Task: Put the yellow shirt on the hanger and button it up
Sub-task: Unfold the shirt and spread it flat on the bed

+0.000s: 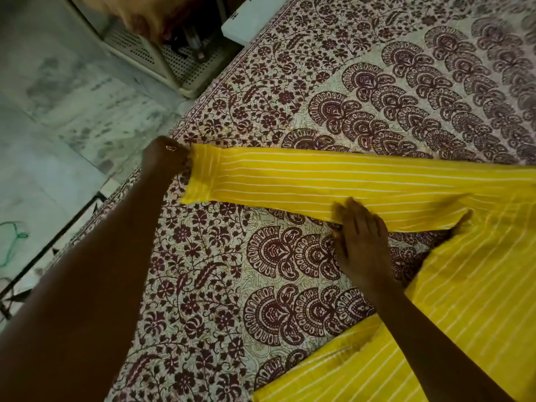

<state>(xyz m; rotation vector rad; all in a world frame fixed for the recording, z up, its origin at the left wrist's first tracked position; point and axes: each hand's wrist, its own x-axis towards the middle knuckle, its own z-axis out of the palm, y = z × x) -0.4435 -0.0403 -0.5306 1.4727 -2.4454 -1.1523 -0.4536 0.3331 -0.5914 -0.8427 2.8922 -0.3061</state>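
The yellow shirt (470, 300) with thin white stripes lies flat on the printed bedspread (220, 285). Its body fills the lower right and one long sleeve (304, 178) stretches leftward across the bed. My left hand (164, 156) is closed on the cuff end of that sleeve near the bed's left edge. My right hand (359, 242) lies flat, fingers together, pressing the sleeve's lower edge near the armpit. No hanger is in view.
The bed's left edge runs diagonally, with a pale marble floor (66, 111) beyond it. A cream perforated plastic rack (162, 59) stands on the floor at the top. A white box (252, 18) rests at the bed's far edge. Green cord (14, 236) lies on the floor.
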